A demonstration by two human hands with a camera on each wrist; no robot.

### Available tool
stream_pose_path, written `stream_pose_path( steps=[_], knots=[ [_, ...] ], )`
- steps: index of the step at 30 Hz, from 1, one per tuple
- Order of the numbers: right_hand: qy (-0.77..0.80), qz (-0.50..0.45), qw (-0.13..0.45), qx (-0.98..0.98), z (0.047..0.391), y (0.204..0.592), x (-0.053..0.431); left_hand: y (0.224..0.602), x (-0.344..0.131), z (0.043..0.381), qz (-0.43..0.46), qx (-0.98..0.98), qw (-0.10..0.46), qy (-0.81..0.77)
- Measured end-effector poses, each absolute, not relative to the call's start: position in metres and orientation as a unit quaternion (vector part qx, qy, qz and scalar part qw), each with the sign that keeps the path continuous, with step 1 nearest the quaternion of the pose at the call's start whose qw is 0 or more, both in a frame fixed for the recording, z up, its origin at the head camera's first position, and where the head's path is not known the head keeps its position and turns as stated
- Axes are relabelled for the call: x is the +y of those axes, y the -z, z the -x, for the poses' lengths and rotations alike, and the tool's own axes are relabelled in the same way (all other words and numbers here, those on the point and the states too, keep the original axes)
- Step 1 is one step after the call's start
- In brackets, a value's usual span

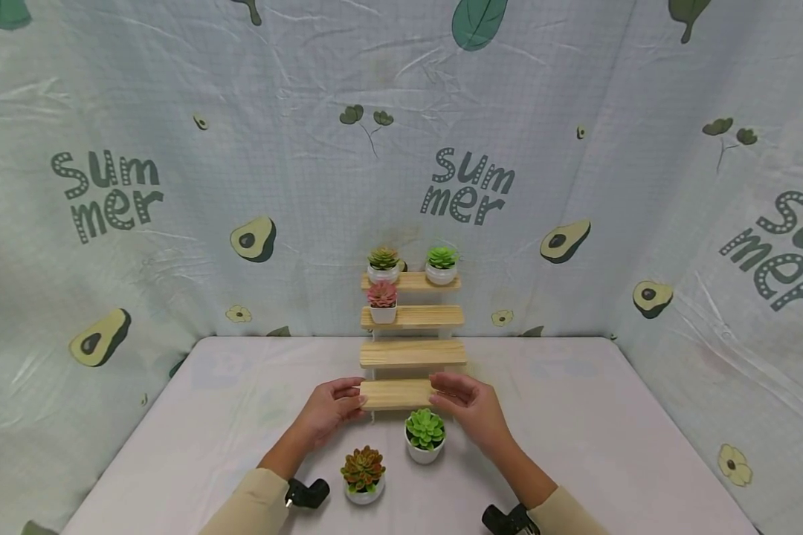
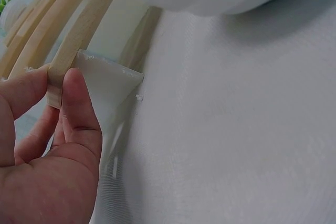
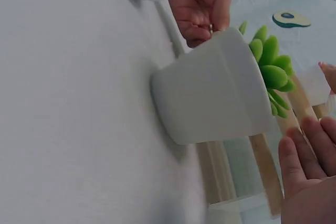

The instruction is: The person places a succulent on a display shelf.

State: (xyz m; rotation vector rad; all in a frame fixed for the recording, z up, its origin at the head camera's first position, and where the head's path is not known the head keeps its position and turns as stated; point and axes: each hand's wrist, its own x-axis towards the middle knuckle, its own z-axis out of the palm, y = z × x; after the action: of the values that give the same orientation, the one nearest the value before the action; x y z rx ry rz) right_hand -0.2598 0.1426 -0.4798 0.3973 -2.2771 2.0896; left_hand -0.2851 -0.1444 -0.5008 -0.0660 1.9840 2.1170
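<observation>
Through the head view I have the lowest shelf board (image 1: 396, 395) running left to right, its long axis spanning the gap between the two hands. The left hand (image 1: 326, 412) pinches its left end between thumb and fingers, as the left wrist view confirms. The right hand (image 1: 475, 410) is at the opposite end, fingers nearly straight and well parted from the thumb; I see no grip there and cannot tell whether they touch the wood. Just in front of the board stands the green potted succulent (image 1: 424, 436), nearer the right hand.
</observation>
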Motion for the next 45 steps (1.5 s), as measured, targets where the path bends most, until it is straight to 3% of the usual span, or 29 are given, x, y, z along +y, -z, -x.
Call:
stream_pose_path(
  steps=[16,45],
  knots=[
    [-0.686,-0.14,-0.052,-0.713,0.23,0.498,0.154,0.503,-0.144,0.285,0.013,0.676,0.12,-0.727],
    [-0.65,-0.138,-0.11,-0.74,0.223,0.513,0.144,0.504,-0.146,0.285,-0.005,0.662,0.127,-0.738]
  ],
)
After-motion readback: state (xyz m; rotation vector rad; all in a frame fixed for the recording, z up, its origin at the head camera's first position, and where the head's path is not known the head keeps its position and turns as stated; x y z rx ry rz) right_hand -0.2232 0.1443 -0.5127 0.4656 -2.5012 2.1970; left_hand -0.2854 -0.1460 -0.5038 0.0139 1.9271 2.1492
